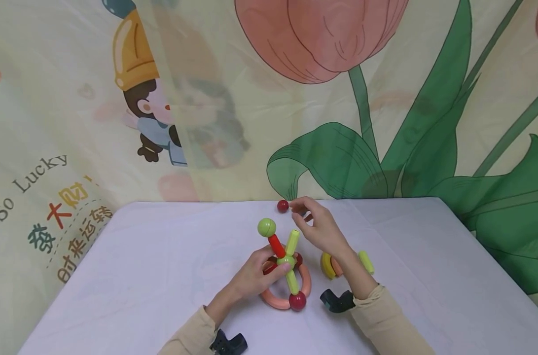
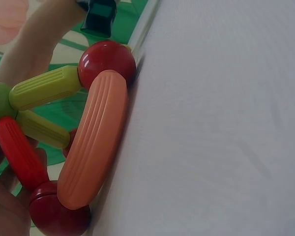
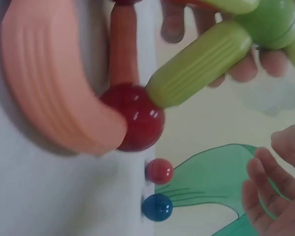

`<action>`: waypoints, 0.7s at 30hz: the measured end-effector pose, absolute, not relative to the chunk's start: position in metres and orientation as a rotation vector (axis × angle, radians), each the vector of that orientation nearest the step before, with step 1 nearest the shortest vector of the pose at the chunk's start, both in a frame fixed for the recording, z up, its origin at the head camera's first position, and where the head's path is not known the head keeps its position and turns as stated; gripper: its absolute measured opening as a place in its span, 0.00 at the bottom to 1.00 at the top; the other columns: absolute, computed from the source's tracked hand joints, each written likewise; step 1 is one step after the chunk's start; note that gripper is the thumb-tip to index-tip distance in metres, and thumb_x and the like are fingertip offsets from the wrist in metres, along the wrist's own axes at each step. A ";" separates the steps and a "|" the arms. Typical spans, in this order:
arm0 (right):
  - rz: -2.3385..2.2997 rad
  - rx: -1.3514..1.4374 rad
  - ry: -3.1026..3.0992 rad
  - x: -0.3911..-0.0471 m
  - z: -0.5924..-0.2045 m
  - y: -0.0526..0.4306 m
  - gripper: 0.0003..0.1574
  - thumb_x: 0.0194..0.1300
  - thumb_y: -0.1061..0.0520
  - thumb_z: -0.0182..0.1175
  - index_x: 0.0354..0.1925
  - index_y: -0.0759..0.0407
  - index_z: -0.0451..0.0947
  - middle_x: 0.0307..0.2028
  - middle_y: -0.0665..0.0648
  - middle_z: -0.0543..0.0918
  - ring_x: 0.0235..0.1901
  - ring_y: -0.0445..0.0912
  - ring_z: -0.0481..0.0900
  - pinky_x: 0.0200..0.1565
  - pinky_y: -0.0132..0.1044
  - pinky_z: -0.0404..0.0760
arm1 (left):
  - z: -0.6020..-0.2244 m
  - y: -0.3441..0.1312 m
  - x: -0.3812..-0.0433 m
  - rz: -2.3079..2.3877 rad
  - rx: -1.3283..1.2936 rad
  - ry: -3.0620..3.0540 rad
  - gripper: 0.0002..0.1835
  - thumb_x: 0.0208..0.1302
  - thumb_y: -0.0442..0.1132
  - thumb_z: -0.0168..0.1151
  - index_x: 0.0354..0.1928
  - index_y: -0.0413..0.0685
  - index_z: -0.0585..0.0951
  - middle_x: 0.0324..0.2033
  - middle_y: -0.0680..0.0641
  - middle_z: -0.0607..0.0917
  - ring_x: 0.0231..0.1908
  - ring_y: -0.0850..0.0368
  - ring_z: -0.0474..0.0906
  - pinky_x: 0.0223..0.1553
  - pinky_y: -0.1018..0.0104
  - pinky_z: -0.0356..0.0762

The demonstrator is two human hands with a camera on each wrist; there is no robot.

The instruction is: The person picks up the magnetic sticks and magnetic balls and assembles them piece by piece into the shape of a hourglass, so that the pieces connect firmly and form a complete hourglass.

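In the head view my left hand (image 1: 254,275) grips a ball-and-rod building toy (image 1: 286,262), thumb against its central green ball. Its base is a ring of curved orange rods (image 1: 275,301) joined by dark red balls (image 1: 297,301), resting on the table. Light green rods (image 2: 45,88) and a red rod (image 2: 20,153) meet at the green ball. One red rod slants up to another green ball (image 1: 266,227); a green rod beside it has a bare top. My right hand (image 1: 320,228) hovers beyond the toy, fingers loosely bent and holding nothing, beside a small red ball (image 1: 283,206).
A blue ball (image 3: 157,207) lies near the red one in the right wrist view. Yellow and orange curved pieces (image 1: 327,266) and a loose light green rod (image 1: 366,262) lie by my right forearm. The white table (image 1: 162,256) ends at a printed curtain (image 1: 215,148).
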State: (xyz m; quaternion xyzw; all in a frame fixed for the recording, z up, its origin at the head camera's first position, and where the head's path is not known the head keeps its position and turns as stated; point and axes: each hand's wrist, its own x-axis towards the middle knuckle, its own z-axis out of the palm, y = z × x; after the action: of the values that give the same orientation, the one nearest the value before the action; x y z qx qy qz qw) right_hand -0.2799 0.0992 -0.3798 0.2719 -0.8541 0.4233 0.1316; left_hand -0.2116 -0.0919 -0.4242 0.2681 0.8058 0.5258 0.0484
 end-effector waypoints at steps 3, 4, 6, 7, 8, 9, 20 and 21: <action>1.133 0.744 -2.508 -0.282 -0.381 0.101 0.17 0.63 0.60 0.59 0.51 0.56 0.73 0.42 0.52 0.80 0.41 0.44 0.76 0.41 0.41 0.80 | -0.424 -0.091 -0.212 1.595 0.815 2.460 0.17 0.66 0.46 0.56 0.53 0.46 0.76 0.46 0.54 0.80 0.50 0.59 0.75 0.55 0.58 0.75; 1.108 0.729 -2.522 -0.282 -0.382 0.101 0.17 0.63 0.60 0.59 0.51 0.56 0.74 0.42 0.53 0.80 0.41 0.44 0.76 0.41 0.42 0.80 | -0.424 -0.091 -0.212 1.590 0.815 2.463 0.17 0.66 0.46 0.56 0.53 0.46 0.76 0.46 0.53 0.80 0.51 0.58 0.75 0.55 0.58 0.75; 1.060 0.696 -2.557 -0.285 -0.383 0.102 0.17 0.62 0.60 0.60 0.51 0.56 0.74 0.43 0.54 0.80 0.41 0.45 0.76 0.42 0.42 0.80 | -0.424 -0.091 -0.212 1.589 0.811 2.465 0.17 0.66 0.46 0.56 0.53 0.46 0.76 0.46 0.53 0.80 0.51 0.58 0.75 0.55 0.58 0.75; 1.038 0.679 -2.574 -0.286 -0.384 0.103 0.17 0.62 0.60 0.60 0.50 0.57 0.74 0.43 0.55 0.80 0.42 0.46 0.76 0.42 0.43 0.79 | -0.424 -0.091 -0.212 1.591 0.814 2.464 0.17 0.66 0.46 0.56 0.53 0.46 0.76 0.46 0.53 0.80 0.51 0.58 0.75 0.54 0.59 0.75; 1.021 0.661 -2.592 -0.287 -0.385 0.104 0.17 0.62 0.60 0.60 0.50 0.57 0.74 0.43 0.56 0.80 0.42 0.46 0.76 0.43 0.43 0.79 | -0.424 -0.091 -0.212 1.593 0.819 2.463 0.17 0.66 0.46 0.56 0.53 0.46 0.75 0.46 0.52 0.80 0.51 0.57 0.75 0.54 0.59 0.75; 1.001 0.640 -2.609 -0.287 -0.386 0.104 0.17 0.62 0.60 0.61 0.50 0.57 0.74 0.44 0.56 0.81 0.42 0.47 0.77 0.44 0.43 0.79 | -0.424 -0.091 -0.212 1.594 0.821 2.462 0.17 0.66 0.46 0.56 0.53 0.45 0.75 0.46 0.52 0.80 0.51 0.57 0.75 0.54 0.59 0.75; 0.826 0.492 -2.760 -0.298 -0.397 0.106 0.18 0.60 0.57 0.62 0.50 0.58 0.75 0.46 0.58 0.79 0.45 0.50 0.74 0.46 0.45 0.79 | -0.424 -0.092 -0.211 1.578 0.756 2.463 0.16 0.65 0.48 0.56 0.53 0.52 0.75 0.48 0.52 0.80 0.52 0.56 0.75 0.55 0.55 0.75; 0.814 0.488 -2.766 -0.299 -0.397 0.106 0.19 0.60 0.57 0.62 0.50 0.58 0.75 0.46 0.59 0.79 0.45 0.50 0.74 0.46 0.45 0.79 | -0.424 -0.092 -0.211 1.576 0.762 2.462 0.17 0.66 0.48 0.56 0.53 0.52 0.75 0.48 0.51 0.80 0.52 0.56 0.75 0.55 0.55 0.75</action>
State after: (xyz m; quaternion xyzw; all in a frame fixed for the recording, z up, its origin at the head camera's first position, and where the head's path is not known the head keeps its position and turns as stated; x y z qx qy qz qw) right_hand -0.2991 0.1057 -0.3973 0.1657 -0.9403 0.2767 0.1082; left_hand -0.2111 -0.0916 -0.4243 0.2518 0.8134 0.5209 0.0603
